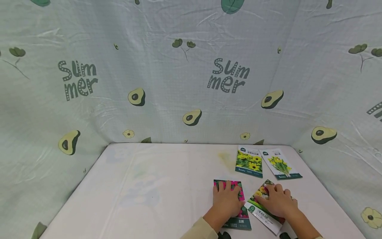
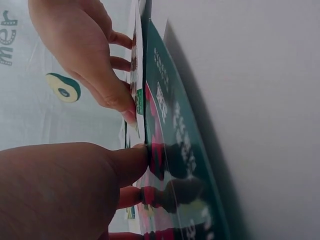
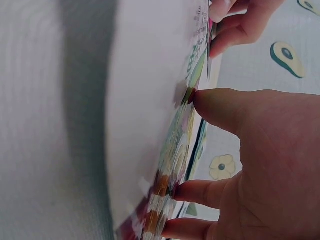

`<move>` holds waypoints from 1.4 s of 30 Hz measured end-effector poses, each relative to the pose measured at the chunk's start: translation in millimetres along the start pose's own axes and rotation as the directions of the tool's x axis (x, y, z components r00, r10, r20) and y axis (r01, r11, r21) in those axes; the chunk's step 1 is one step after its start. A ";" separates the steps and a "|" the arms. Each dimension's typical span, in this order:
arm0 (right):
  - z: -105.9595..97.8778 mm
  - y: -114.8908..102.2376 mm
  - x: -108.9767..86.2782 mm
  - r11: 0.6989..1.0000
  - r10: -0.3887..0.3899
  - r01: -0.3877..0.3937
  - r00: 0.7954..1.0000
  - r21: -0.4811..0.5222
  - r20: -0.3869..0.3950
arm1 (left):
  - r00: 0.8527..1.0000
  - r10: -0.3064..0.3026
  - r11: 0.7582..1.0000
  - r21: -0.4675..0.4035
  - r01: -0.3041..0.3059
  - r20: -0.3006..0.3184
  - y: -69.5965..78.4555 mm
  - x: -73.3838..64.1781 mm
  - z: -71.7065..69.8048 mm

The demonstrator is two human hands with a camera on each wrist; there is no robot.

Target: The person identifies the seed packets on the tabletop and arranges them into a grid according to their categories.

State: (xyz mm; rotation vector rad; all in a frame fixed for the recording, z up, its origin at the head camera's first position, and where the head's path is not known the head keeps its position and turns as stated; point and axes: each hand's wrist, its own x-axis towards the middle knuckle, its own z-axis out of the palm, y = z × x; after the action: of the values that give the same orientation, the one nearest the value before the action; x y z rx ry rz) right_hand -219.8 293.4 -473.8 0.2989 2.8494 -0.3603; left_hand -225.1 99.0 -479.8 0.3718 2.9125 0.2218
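Note:
My left hand rests on a seed packet printed with pink flowers and a dark green band. Its fingers spread over the print, with the thumb close to the right edge. Beside it my right hand touches a tilted seed packet with yellow and red flowers and a white end. In the right wrist view, the thumb and fingertips press on that packet's glossy face. The left wrist view shows the left thumb against the pink packet. Part of each print is hidden under the hands.
Two more seed packets lie at the back right: one with yellow daisy-like flowers, one with a yellow bunch on white. They sit on a white-covered table. Behind stands a curtain patterned with avocados.

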 end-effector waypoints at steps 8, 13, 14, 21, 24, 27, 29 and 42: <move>-0.9 -1.8 -1.1 1.000 -0.001 0.001 1.000 0.001 -0.005 | 1.000 -0.006 1.000 -0.008 0.006 0.011 -3.1 1.5 0.2; 0.4 -0.8 -0.4 1.000 0.004 -0.004 1.000 -0.004 -0.001 | 1.000 -0.011 1.000 -0.015 0.012 0.026 -6.5 0.9 0.3; 0.6 -0.8 -0.3 1.000 0.006 -0.006 1.000 -0.005 0.000 | 0.999 -0.012 1.000 -0.017 0.013 0.030 -7.5 0.6 0.0; 1.0 0.1 0.1 1.000 0.002 -0.002 1.000 -0.005 0.005 | 1.000 -0.009 1.000 -0.026 0.009 0.027 -17.2 -2.2 -2.4; 0.8 0.0 0.0 1.000 0.000 0.000 1.000 -0.004 0.003 | 1.000 -0.001 0.999 -0.043 0.003 0.024 -21.7 -2.6 -3.2; 0.7 -0.6 -0.3 1.000 -0.001 0.001 1.000 -0.003 0.004 | 1.000 0.008 0.998 -0.058 -0.007 0.022 -26.7 -4.3 -5.3; 0.8 -0.5 -0.5 1.000 0.000 0.000 1.000 -0.002 0.005 | 1.000 0.016 0.998 -0.057 -0.015 0.015 -29.2 -6.7 -6.3; 0.7 1.6 0.4 1.000 -0.009 0.009 1.000 -0.006 -0.007 | 0.999 0.034 0.998 -0.050 -0.034 -0.007 -39.3 -12.9 -7.2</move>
State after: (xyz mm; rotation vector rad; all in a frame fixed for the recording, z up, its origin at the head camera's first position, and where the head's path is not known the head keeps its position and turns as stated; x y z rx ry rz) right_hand -219.6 294.8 -475.0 0.2864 2.8593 -0.3527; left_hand -223.5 57.1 -477.3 0.4138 2.9020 0.3007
